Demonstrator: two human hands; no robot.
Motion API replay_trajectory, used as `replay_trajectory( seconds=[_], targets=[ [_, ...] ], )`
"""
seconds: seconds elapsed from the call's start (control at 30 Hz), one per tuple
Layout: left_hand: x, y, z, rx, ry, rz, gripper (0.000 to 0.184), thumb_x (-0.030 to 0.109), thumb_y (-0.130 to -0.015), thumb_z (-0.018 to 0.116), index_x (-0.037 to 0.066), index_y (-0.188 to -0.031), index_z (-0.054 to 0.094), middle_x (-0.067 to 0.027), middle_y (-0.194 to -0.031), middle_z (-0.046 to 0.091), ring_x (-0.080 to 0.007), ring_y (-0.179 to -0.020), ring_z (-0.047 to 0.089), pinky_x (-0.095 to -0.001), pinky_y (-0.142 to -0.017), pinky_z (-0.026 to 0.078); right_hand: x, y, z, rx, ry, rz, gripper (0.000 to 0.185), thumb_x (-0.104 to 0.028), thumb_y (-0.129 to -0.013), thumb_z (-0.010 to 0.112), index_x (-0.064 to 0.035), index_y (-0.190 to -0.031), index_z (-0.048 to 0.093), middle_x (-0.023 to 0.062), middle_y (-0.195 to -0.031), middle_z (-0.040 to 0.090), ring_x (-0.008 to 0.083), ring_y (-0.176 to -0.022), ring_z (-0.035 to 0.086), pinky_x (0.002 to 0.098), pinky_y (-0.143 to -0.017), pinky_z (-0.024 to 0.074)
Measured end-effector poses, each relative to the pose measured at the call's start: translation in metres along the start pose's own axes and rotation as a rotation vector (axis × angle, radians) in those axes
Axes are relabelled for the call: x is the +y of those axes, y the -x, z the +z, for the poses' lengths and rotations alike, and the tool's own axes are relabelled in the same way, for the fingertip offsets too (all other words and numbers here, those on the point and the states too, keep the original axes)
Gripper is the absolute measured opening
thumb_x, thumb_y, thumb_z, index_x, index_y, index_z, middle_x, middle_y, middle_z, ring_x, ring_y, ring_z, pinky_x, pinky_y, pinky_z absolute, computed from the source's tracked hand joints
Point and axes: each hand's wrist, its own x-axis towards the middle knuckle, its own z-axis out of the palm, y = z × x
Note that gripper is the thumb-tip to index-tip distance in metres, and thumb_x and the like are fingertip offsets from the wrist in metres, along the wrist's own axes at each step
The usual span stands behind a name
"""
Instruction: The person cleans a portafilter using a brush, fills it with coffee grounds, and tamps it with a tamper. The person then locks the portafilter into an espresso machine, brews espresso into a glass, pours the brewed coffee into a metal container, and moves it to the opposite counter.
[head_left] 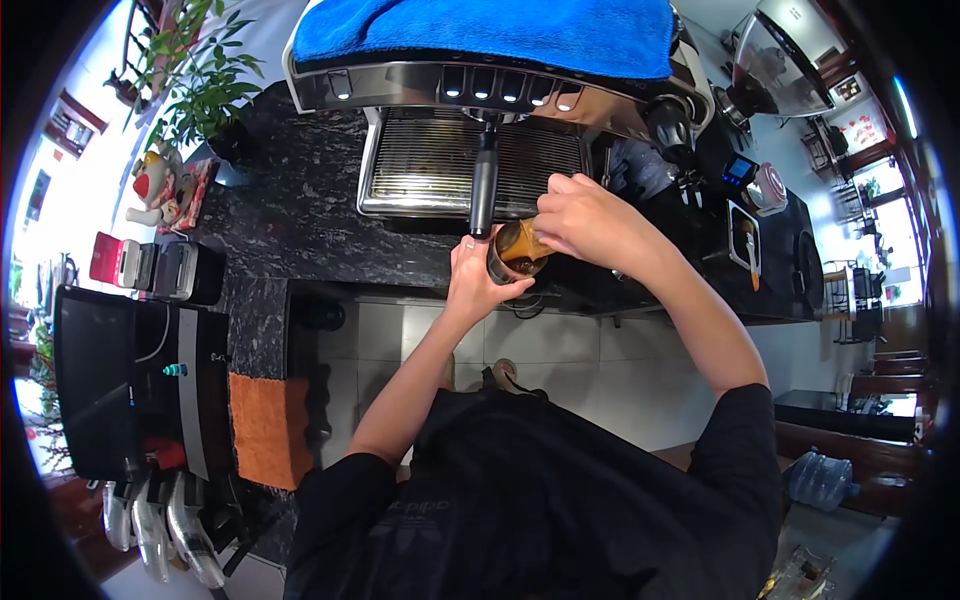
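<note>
Snugly held, cup [497, 268] inside left hand [471, 280]

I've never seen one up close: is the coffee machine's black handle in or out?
Apparently in: the black handle juts out from under the coffee machine, above the drip tray.

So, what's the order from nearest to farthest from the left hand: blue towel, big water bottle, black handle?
From the left hand, in the head view:
1. Black handle, just ahead
2. Blue towel, farther ahead
3. Big water bottle, far off right
</note>
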Motion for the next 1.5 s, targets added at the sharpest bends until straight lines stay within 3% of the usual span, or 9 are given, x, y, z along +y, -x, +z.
replay_trajectory(
  seconds=[0.43,0.7,0.83,0.93,1.17,1.23,1.3,1.37,1.5],
  targets=[
    [-0.005,0.008,0.004,-0.017,-0.043,0.012,0.084,0.035,-0.054,0.083,0.004,-0.123,0.048,-0.0137,-0.11,0.055,-0.032,-0.11,0.046,-0.0436,-0.097,0.032,-0.021,-0.017,0.011,-0.008,0.057,-0.127,0.007,-0.015,-0.071,0.061,-0.0107,-0.065,0.06,-0.0035,-0.077,0.054,0.0132,-0.082,0.049,0.027,-0.075,0.0391],
    [-0.006,0.009,0.001,0.008,0.018,-0.032,0.076,0.03,-0.056,0.083,0.002,-0.119,0.049,-0.0133,-0.11,0.054,-0.0316,-0.112,0.045,-0.0433,-0.096,0.033,0.024,0.031,0.028,0.252,-0.536,0.405,0.016,-0.018,-0.075,0.07,-0.0068,-0.086,0.071,0.0045,-0.078,0.06,0.0206,-0.08,0.056,0.0317,-0.075,0.0464],
    [-0.014,0.013,0.004,0.001,0.021,-0.109,0.073,0.026,-0.058,0.082,-0.002,-0.116,0.047,-0.0176,-0.111,0.051,-0.0344,-0.11,0.045,-0.0435,-0.094,0.035,0.048,0.035,0.069,0.377,-1.0,0.72,0.019,-0.018,-0.083,0.067,-0.0034,-0.094,0.07,0.0041,-0.083,0.067,0.0087,-0.069,0.061,0.0242,-0.064,0.0475],
    [-0.014,0.013,0.003,0.008,0.055,-0.095,0.071,0.024,-0.058,0.083,-0.003,-0.112,0.045,-0.0189,-0.108,0.049,-0.0351,-0.106,0.046,-0.0433,-0.092,0.037,0.065,0.011,0.096,0.491,-1.247,0.829,0.023,-0.018,-0.084,0.066,-0.0032,-0.101,0.068,0.0063,-0.089,0.069,0.0102,-0.072,0.063,0.0241,-0.066,0.0494],
    [-0.019,0.017,-0.002,-0.013,0.009,-0.107,0.07,0.023,-0.057,0.083,-0.004,-0.109,0.045,-0.0188,-0.106,0.049,-0.036,-0.102,0.047,-0.0434,-0.09,0.038,0.106,-0.054,0.134,0.487,-0.948,0.945,0.025,-0.028,-0.086,0.063,-0.0032,-0.091,0.068,0.0048,-0.073,0.066,0.0105,-0.063,0.06,0.0261,-0.058,0.0461],
    [-0.02,0.017,-0.007,-0.063,-0.019,-0.129,0.075,0.025,-0.056,0.084,-0.005,-0.113,0.044,-0.02,-0.112,0.049,-0.0361,-0.107,0.046,-0.0441,-0.092,0.037,0.107,-0.062,0.144,0.632,-0.993,0.865,0.031,-0.032,-0.086,0.062,-0.0018,-0.086,0.067,0.0048,-0.067,0.064,0.0104,-0.062,0.06,0.027,-0.058,0.0467],
    [-0.024,0.02,-0.009,-0.049,-0.034,-0.096,0.077,0.025,-0.056,0.084,-0.004,-0.115,0.044,-0.0203,-0.114,0.049,-0.0362,-0.109,0.046,-0.0441,-0.093,0.037,0.104,-0.061,0.147,0.564,-0.77,0.886,0.027,-0.028,-0.086,0.063,-0.0011,-0.084,0.066,0.0054,-0.069,0.065,0.0116,-0.062,0.06,0.0273,-0.059,0.0469],
    [-0.026,0.023,-0.009,-0.036,-0.043,-0.063,0.079,0.025,-0.056,0.084,-0.004,-0.117,0.044,-0.0205,-0.116,0.049,-0.0363,-0.11,0.045,-0.0441,-0.095,0.036,0.087,-0.053,0.151,0.858,-1.182,0.791,0.017,-0.015,-0.082,0.069,0.0007,-0.09,0.066,0.0118,-0.079,0.068,0.0169,-0.072,0.066,0.0285,-0.063,0.0512],
    [-0.029,0.023,-0.009,-0.011,-0.046,-0.012,0.073,0.018,-0.058,0.082,-0.002,-0.118,0.047,-0.0163,-0.114,0.051,-0.0315,-0.109,0.048,-0.038,-0.094,0.04,0.079,-0.048,0.157,0.9,-0.868,0.892,0.02,-0.015,-0.078,0.072,0.0001,-0.09,0.067,0.0119,-0.082,0.069,0.018,-0.073,0.067,0.0279,-0.065,0.0519]
  ],
)
